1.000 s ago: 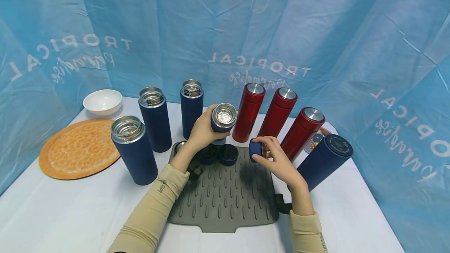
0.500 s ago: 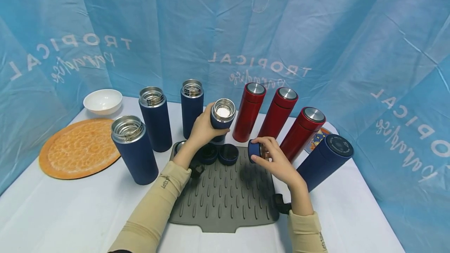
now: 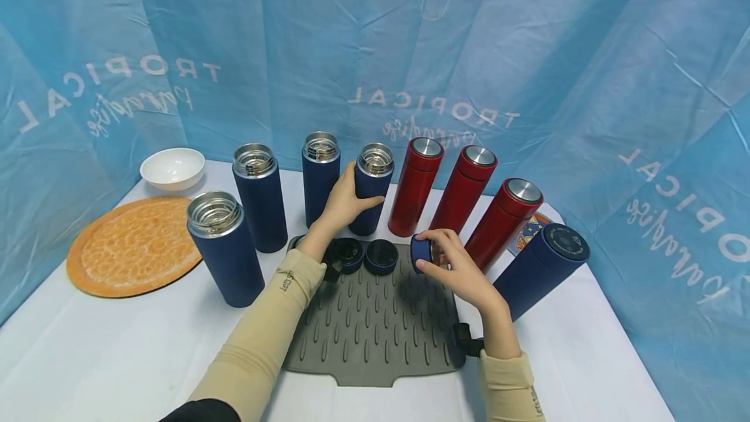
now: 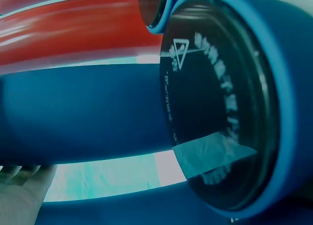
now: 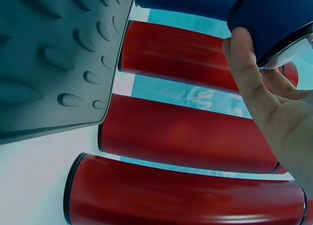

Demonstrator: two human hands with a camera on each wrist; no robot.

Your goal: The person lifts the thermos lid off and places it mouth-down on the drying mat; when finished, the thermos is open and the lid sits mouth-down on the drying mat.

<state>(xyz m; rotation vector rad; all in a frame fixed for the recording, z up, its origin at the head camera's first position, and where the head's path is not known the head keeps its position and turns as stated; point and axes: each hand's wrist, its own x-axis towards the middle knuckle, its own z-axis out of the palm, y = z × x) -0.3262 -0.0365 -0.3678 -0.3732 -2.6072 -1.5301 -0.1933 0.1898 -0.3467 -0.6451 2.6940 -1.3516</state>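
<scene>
At the back of the table an uncapped dark blue thermos flask (image 3: 375,184) stands upright, its steel mouth showing. My left hand (image 3: 342,204) grips its left side, thumb across the front. In the left wrist view, part of that hand (image 4: 22,193) shows at the lower left beside blue flask bodies. My right hand (image 3: 459,266) holds a blue flask lid (image 3: 420,254) on its side above the mat, between thumb and fingers; the right wrist view shows this lid (image 5: 279,24) too. Two more dark-topped lids (image 3: 381,256) sit at the mat's back edge.
A grey ridged mat (image 3: 375,344) lies centrally. Several open blue flasks (image 3: 231,266) stand left, three red flasks (image 3: 413,197) right, and a capped blue flask (image 3: 530,275) far right. A round orange board (image 3: 131,249) and white bowl (image 3: 172,170) are at left.
My left hand has moved back with the blue flask, which has gone from tilted towards me to upright in the back row. The right hand and lid have shifted slightly left.
</scene>
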